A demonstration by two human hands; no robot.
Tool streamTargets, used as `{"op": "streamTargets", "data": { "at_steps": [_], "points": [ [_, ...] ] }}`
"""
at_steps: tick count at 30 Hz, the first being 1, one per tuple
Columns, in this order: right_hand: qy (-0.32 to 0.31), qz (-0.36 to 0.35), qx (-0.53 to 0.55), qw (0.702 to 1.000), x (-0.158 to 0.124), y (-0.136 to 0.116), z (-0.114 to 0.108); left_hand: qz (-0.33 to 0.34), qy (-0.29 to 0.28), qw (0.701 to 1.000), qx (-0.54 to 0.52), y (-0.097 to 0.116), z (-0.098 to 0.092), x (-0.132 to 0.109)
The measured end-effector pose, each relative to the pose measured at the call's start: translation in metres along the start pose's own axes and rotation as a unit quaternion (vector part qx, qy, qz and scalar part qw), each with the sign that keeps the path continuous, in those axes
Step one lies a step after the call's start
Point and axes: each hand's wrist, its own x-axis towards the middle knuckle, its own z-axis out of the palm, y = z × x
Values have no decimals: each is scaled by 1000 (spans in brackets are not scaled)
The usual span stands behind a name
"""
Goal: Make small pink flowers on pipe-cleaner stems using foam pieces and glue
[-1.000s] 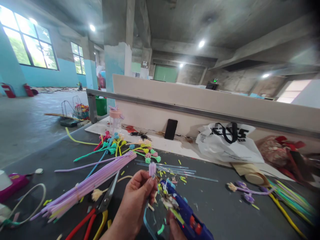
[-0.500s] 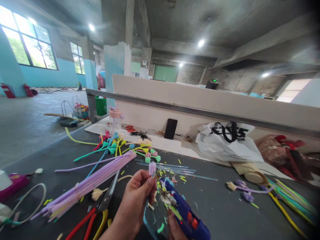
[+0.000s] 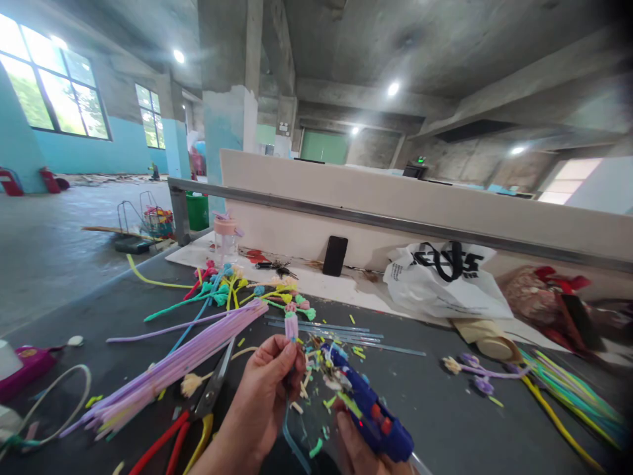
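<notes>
My left hand [image 3: 264, 392] pinches a short lilac pipe-cleaner piece [image 3: 291, 325] upright between thumb and fingers, with a thin blue stem [image 3: 293, 441] curving down below it. My right hand [image 3: 359, 452], at the bottom edge, grips a blue hot glue gun [image 3: 368, 409] whose nozzle points up and left, close to the lilac piece. Small coloured scraps cling to the gun's front. Both hands hover over the dark table [image 3: 420, 402].
A bundle of lilac pipe cleaners [image 3: 173, 366] and red-and-yellow-handled pliers [image 3: 190, 422] lie to the left. Finished pipe-cleaner flowers [image 3: 247, 290], clear glue sticks [image 3: 341, 333], a black phone [image 3: 335, 255], a white plastic bag [image 3: 445, 280] and coloured pipe cleaners [image 3: 568, 399] lie farther out.
The glue gun has tilted and slid a little to the right, away from the lilac piece. The left hand has lifted the lilac piece slightly. The view has shifted a bit.
</notes>
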Motion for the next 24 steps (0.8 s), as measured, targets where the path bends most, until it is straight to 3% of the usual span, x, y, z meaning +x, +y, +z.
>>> {"op": "streamTargets", "data": {
  "at_steps": [4, 7, 13, 19, 24],
  "points": [
    [1, 30, -47, 998, 11, -1, -20, 12, -8, 1000, -6, 7, 0, -1],
    [-5, 62, -190, 980, 18, 5, -48, 13, -11, 1000, -24, 10, -1, -1],
    [-158, 74, -339, 924, 15, 42, -97, 6, -19, 998, -52, 15, -3, -3],
    [-227, 135, -400, 878, 8, 76, -100, -43, -52, 995, -78, 20, -5, -6],
    [-248, 141, -418, 863, 12, 65, -108, -61, -54, 994, -79, 22, -5, -7]
  ]
}}
